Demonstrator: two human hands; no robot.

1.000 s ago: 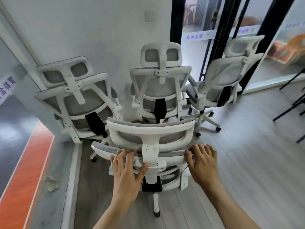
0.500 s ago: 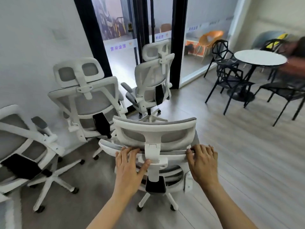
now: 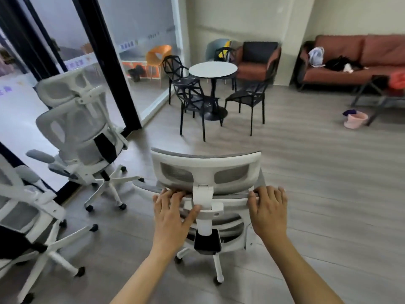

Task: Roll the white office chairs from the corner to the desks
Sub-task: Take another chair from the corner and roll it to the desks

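A white office chair (image 3: 206, 165) with grey mesh and a headrest stands right in front of me, its back toward me. My left hand (image 3: 171, 213) grips the top rail of its backrest left of the headrest post, fingers curled over the edge. My right hand (image 3: 268, 210) grips the same rail at the right end. Two more white office chairs stay behind on the left: one (image 3: 74, 128) by the glass wall, another (image 3: 24, 207) at the lower left edge, partly cut off.
Ahead stands a round white table (image 3: 213, 68) ringed by black chairs (image 3: 192, 99). A brown armchair (image 3: 258, 60) and sofa (image 3: 359, 60) line the far wall. A pink bucket (image 3: 355, 119) sits on the floor at right. Open wood floor lies to the right.
The view and the held chair have swung right, away from the corner wall toward the room. The other chairs slid to the left of view. Both hands kept their hold.
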